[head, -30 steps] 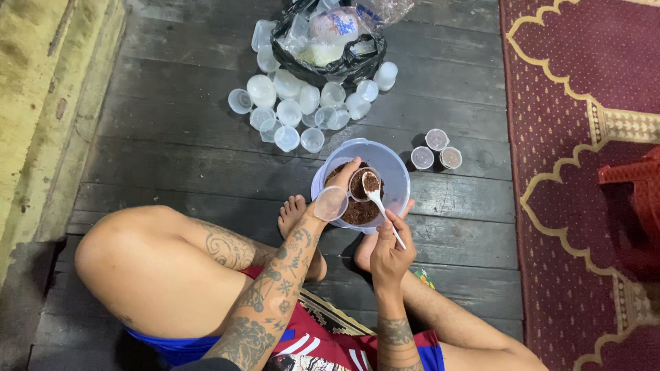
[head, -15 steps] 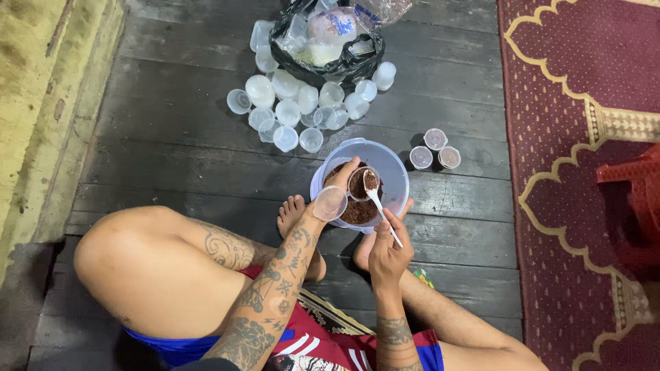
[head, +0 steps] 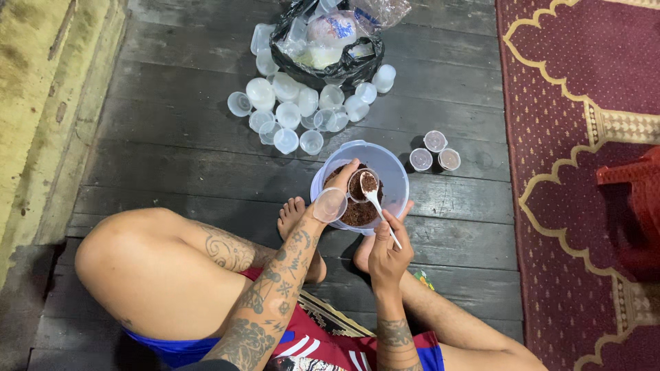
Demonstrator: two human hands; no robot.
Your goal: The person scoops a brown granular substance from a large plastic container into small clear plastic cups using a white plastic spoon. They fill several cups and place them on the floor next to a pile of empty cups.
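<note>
Resting between both hands (head: 364,227): small cup (head: 363,185)

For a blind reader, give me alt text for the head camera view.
A seated person's left hand holds a small cup over a tub of brown mix while the right hand spoons it in; empty cups lie on dark floorboards.

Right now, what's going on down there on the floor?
A person sits on the dark wooden floor. Their left hand holds a small clear cup over a big clear tub of reddish-brown mix, while the right hand spoons the mix into it with a white spoon. Three filled cups stand right of the tub; empty cups lie beyond, by a black bag.
</note>
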